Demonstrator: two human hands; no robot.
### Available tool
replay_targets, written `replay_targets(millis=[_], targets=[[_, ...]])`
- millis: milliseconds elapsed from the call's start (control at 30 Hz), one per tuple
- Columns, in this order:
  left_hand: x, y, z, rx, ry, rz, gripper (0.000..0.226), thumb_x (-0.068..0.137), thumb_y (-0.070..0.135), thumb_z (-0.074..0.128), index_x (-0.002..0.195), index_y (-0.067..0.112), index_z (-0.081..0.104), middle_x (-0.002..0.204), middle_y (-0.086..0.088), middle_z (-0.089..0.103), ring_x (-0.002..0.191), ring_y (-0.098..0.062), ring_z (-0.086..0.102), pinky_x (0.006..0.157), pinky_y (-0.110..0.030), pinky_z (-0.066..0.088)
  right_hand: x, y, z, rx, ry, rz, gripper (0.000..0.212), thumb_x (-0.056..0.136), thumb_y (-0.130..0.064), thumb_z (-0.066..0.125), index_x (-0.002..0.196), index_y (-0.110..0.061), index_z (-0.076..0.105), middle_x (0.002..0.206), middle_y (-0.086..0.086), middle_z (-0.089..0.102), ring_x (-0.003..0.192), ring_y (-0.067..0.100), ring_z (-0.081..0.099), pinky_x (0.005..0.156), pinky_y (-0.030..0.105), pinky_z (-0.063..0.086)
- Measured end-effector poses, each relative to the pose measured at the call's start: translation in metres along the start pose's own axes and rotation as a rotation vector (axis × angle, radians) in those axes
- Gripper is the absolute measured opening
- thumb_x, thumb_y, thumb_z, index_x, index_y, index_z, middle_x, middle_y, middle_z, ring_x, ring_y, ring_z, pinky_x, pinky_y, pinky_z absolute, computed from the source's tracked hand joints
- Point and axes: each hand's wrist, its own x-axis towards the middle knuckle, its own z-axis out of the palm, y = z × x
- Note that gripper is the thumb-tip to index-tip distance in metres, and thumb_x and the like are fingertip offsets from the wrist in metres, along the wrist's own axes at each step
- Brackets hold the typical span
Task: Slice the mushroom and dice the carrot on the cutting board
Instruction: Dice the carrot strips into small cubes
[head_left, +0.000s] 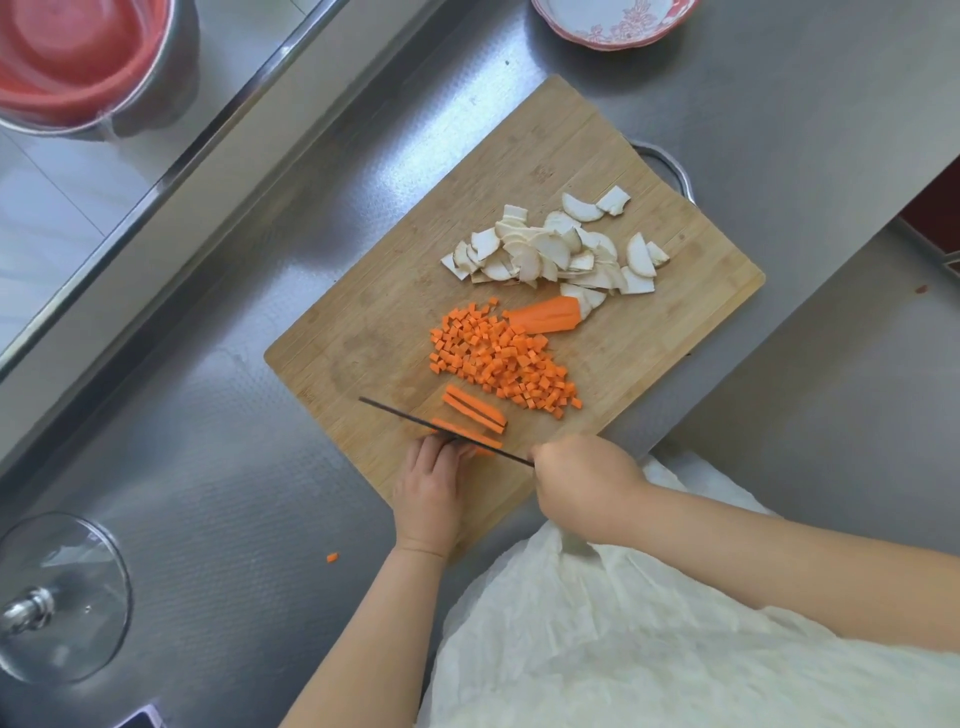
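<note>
Head view, carrot dicing under way. Left hand, lower centre, presses curled fingertips on carrot strips; knife crosses them, gripped by right hand. Diced carrot and sliced mushroom lie mid-frame on cutting board. Next: crosscut strips, then the remaining carrot piece.

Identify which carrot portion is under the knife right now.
The carrot slab held by the left hand; the cut sticks, diced pile and uncut chunk lie apart.
</note>
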Motion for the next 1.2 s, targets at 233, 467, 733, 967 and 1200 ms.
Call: replay_targets(millis=[233, 467, 733, 967, 1200], targets=[[0.000, 0.000, 0.001, -0.025, 0.012, -0.017, 0.022, 0.092, 0.020, 0.056, 0.083, 0.003, 0.067, 0.082, -0.009, 0.063, 0.076, -0.021, 0.050, 0.062, -0.033, 0.045, 0.000, -0.002, 0.002, 0.021, -0.021, 0.034, 0.018, 0.090, -0.001, 0.043, 0.084, -0.015, 0.053, 0.070, 0.002, 0.046, 0.074, 0.026, 0.051, 0.043, 0.025, 0.026], [-0.001, -0.002, 0.003, -0.033, 0.031, -0.020, 0.024, 0.094, 0.021, 0.055, 0.082, 0.003, 0.068, 0.080, -0.008, 0.062, 0.075, -0.019, 0.048, 0.061, -0.032, 0.043, 0.003, -0.006, 0.001, 0.012, -0.054, 0.074, 0.032, 0.089, 0.002, 0.044, 0.065, -0.017, 0.033, 0.062, 0.000, 0.033, 0.071, 0.024, 0.045, 0.042, 0.024, 0.023], [-0.004, -0.004, 0.005, -0.012, 0.041, -0.031, 0.026, 0.095, 0.022, 0.054, 0.083, 0.004, 0.069, 0.079, -0.007, 0.062, 0.073, -0.019, 0.049, 0.057, -0.033, 0.045, 0.012, -0.018, -0.001, 0.011, -0.068, 0.125, 0.036, 0.089, 0.005, 0.045, 0.063, -0.015, 0.030, 0.063, 0.001, 0.035, 0.073, 0.023, 0.048, 0.046, 0.021, 0.028], [-0.002, 0.004, -0.003, -0.085, -0.048, -0.075, 0.024, 0.094, 0.020, 0.053, 0.089, 0.004, 0.070, 0.090, -0.007, 0.064, 0.082, -0.023, 0.058, 0.070, -0.032, 0.047, 0.013, -0.008, 0.008, 0.058, -0.037, 0.155, 0.015, 0.097, -0.010, 0.046, 0.101, -0.008, 0.060, 0.083, 0.007, 0.053, 0.077, 0.025, 0.054, 0.053, 0.024, 0.036], [0.054, 0.030, -0.079, -0.391, 0.431, -0.651, 0.008, 0.098, 0.019, 0.046, 0.097, 0.019, 0.053, 0.093, 0.013, 0.050, 0.090, -0.008, 0.050, 0.084, -0.025, 0.042, 0.012, -0.004, 0.007, 0.092, -0.040, 0.102, 0.017, 0.096, -0.012, 0.045, 0.104, -0.008, 0.059, 0.092, 0.007, 0.061, 0.083, 0.027, 0.058, 0.065, 0.028, 0.040]])
